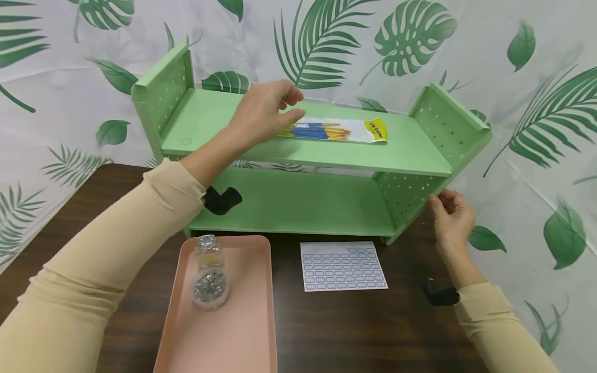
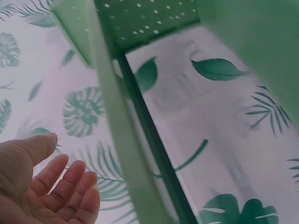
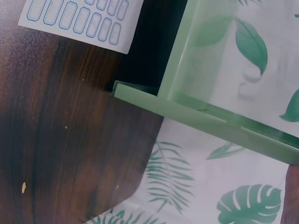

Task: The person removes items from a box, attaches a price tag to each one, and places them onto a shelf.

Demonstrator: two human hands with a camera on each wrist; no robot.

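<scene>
A green two-tier metal shelf (image 1: 298,199) with perforated side panels stands at the back of the table. On its upper board lies a packet of paintbrushes (image 1: 336,129) with blue and yellow-orange handles. My left hand (image 1: 268,111) hovers over that board beside the packet. Its fingers are loosely bent with nothing between them; the left wrist view shows the relaxed left hand (image 2: 51,186) apart from the green frame (image 2: 124,126). At the lower right, my right hand (image 1: 452,220) pinches the front edge of the shelf's side panel. Only a sliver of that hand (image 3: 292,196) shows in the right wrist view.
A pink tray (image 1: 233,331) lies front left on the dark wooden table (image 1: 350,331). In it are a small glass bottle (image 1: 209,252) and a round clear tub (image 1: 211,288) of small silvery pieces. A label sheet (image 1: 342,265) lies before the shelf. Leaf-patterned cloth (image 1: 527,129) hangs behind.
</scene>
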